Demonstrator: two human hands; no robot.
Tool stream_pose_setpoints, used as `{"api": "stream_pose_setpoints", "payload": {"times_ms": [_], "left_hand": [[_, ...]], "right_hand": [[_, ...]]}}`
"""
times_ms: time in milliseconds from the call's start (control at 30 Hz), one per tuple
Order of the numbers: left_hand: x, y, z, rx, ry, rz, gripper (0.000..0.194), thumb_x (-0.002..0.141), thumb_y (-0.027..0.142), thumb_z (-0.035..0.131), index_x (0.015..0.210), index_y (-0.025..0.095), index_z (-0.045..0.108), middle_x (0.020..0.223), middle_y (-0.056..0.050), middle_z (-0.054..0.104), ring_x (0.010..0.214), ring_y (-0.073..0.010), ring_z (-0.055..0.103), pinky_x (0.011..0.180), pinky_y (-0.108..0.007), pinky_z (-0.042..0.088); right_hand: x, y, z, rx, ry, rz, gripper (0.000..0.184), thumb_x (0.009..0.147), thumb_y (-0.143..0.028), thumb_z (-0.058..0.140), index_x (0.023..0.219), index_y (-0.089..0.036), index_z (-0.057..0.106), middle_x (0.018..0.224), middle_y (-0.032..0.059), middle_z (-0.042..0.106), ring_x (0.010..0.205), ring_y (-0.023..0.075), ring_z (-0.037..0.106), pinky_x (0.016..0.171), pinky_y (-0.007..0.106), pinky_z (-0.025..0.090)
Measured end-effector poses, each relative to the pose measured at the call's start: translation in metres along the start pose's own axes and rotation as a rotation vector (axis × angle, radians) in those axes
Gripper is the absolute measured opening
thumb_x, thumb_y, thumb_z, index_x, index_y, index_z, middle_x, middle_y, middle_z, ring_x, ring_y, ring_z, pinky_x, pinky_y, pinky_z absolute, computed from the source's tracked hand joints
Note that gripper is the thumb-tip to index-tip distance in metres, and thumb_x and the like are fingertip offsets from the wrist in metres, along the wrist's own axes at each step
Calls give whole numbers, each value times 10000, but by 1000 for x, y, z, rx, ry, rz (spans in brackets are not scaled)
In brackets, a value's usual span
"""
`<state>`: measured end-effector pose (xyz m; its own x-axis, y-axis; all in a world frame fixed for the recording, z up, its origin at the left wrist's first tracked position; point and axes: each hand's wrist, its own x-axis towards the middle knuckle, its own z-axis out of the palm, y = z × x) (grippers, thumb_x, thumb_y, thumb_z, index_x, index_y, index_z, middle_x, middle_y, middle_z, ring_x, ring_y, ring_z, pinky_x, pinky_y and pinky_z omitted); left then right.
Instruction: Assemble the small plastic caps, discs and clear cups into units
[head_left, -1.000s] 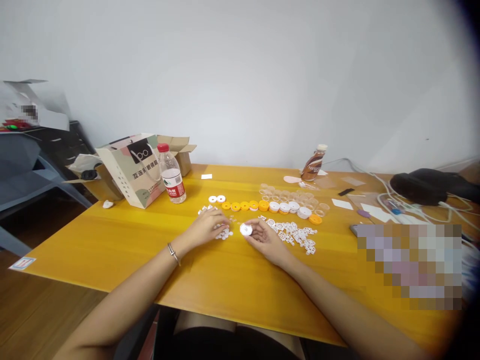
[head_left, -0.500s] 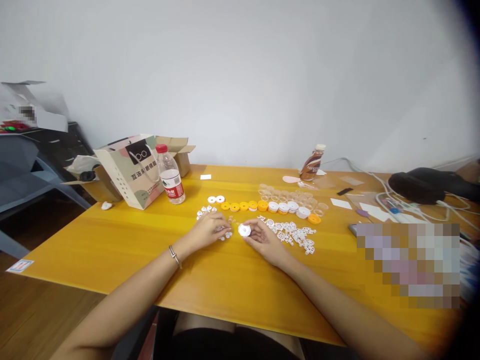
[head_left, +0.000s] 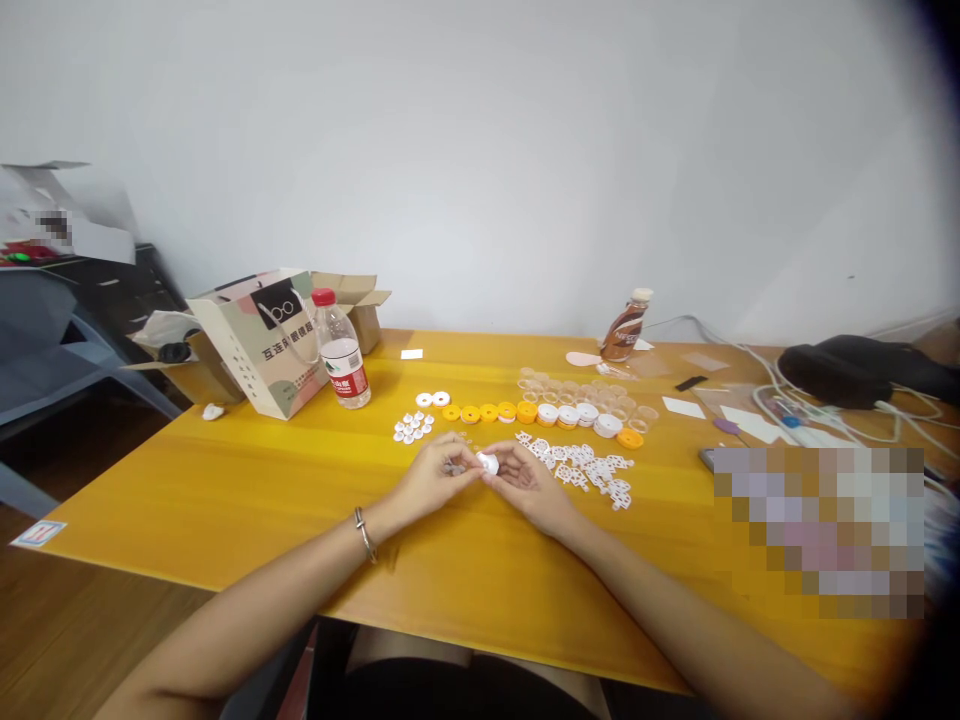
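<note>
My right hand (head_left: 531, 484) grips a round white plastic disc (head_left: 489, 463) by its right edge, a little above the table. The fingers of my left hand (head_left: 439, 478) are pinched together against the disc's left side; whatever is between the tips is too small to make out. Small white discs (head_left: 452, 467) lie partly hidden behind my left fingers. Beyond that hand sits a group of small white knobbed pieces (head_left: 411, 428). Right of my right hand spreads a pile of white cut-out plastic parts (head_left: 589, 466).
A row of yellow and white round pieces (head_left: 527, 412) runs behind my hands, with clear plastic rings (head_left: 574, 392) beyond. A water bottle (head_left: 345, 360) and a paper bag (head_left: 274, 350) stand left. A brown bottle (head_left: 627, 327), white cables (head_left: 780, 400) and a pixelated area are right.
My left hand has moved right from the small white discs to the white disc, uncovering the knobbed pieces. My right hand stays in place, with its disc now tilted.
</note>
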<state>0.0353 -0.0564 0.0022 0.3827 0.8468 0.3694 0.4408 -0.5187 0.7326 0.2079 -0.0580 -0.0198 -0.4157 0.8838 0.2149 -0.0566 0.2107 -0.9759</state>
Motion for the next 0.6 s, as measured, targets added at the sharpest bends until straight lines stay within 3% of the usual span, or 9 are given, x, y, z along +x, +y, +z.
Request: {"api": "stream_pose_setpoints", "payload": {"times_ms": [233, 433, 500, 600], "left_hand": [[-1, 3, 1, -29, 33, 16, 134, 764, 280, 558, 768, 165, 628, 775, -22, 551, 723, -119, 523, 676, -237, 417], [8, -6, -32, 162, 111, 63, 143, 794, 254, 509, 816, 178, 629, 828, -37, 583, 805, -146, 532, 778, -279, 407], [10, -16, -46, 288, 67, 61, 151, 798, 241, 495, 822, 179, 630, 844, -40, 591, 826, -158, 527, 789, -290, 398], [11, -31, -60, 389, -109, 22, 166, 798, 235, 482, 827, 175, 633, 837, -39, 603, 791, -153, 534, 749, -269, 409]], "right_hand": [[0, -3, 0, 52, 22, -9, 265, 704, -325, 611, 906, -233, 466, 808, -2, 577, 771, 131, 566, 756, 299, 455], [-1, -10, -3, 27, 91, 19, 275, 692, -343, 613, 884, -228, 452, 793, 2, 569, 749, 135, 555, 715, 292, 444], [-1, -11, -4, 24, 107, 27, 277, 687, -349, 614, 869, -226, 446, 773, -2, 560, 725, 132, 549, 699, 289, 438], [-1, -11, -5, 24, 126, 32, 273, 682, -344, 615, 853, -222, 441, 749, -8, 548, 695, 122, 533, 669, 274, 426]]}}
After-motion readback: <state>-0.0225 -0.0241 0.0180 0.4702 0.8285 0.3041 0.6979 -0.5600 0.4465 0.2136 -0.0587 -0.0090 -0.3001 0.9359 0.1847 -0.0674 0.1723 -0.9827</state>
